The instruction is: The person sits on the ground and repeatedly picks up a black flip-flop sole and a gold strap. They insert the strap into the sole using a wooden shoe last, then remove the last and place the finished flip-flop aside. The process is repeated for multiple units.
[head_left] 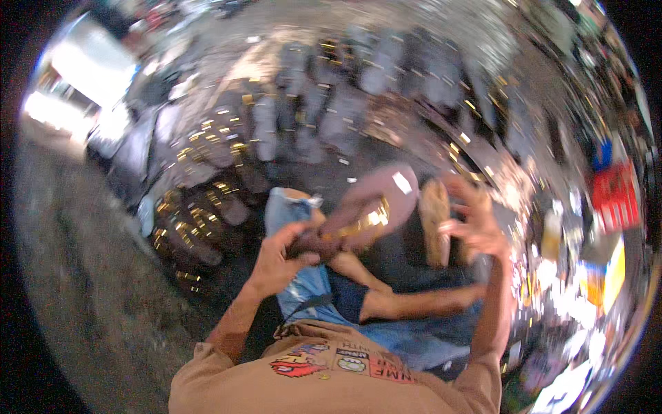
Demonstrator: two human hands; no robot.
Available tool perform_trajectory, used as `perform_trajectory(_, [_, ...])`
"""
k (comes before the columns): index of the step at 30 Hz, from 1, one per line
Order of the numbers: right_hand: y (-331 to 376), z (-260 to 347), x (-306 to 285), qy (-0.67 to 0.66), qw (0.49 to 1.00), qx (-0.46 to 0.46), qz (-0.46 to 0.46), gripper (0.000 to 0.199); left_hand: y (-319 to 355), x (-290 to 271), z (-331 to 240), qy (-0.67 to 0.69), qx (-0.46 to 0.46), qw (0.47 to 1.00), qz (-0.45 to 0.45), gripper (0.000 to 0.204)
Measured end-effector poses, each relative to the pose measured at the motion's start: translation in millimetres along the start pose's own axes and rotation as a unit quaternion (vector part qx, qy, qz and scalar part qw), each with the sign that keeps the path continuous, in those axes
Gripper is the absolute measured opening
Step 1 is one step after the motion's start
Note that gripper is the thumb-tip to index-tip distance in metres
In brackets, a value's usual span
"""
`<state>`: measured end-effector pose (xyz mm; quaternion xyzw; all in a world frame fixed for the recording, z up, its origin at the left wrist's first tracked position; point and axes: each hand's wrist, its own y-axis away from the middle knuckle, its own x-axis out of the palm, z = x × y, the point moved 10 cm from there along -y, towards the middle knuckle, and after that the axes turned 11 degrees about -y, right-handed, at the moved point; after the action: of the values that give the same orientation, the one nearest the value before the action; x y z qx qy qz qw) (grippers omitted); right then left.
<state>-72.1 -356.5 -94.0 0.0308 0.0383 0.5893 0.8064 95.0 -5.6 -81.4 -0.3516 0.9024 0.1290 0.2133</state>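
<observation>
Left hand: the left hand (279,259) is closed around the heel end of a brown shoe (365,210).
Right hand: the right hand (472,221) is spread open, empty, just right of the toe.
Shoe axis: it runs from lower left up to the right, above the knee in jeans (289,214).
Nearer hand: the left.

The maroon-brown leather shoe with a gold metal buckle (365,214) carries a white sticker. The tan shoe sole (434,221) is pale brown. Faded light-blue denim jeans (296,283) show below an ochre T-shirt (331,386) with a red and yellow print.
</observation>
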Motion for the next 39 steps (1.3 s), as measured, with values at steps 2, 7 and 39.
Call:
perform_trajectory(2, [-11.3,-43.9,-123.7,0.295,0.934,-0.018,-0.2,0.079,-9.3,-89.5,3.5,-0.043,0.017,0.979,-0.198,0.059])
perform_trajectory(7, [20.8,-200.0,-251.3,0.393,0.871,0.153,-0.251,0.049,54.5,-315.5,106.3,0.298,0.026,0.797,-0.525,0.042])
perform_trajectory(39, [114.7,125.8,105.6,0.12,0.952,-0.25,-0.129,0.058,8.9,73.1,-192.8,-0.045,0.383,0.921,0.055,0.034])
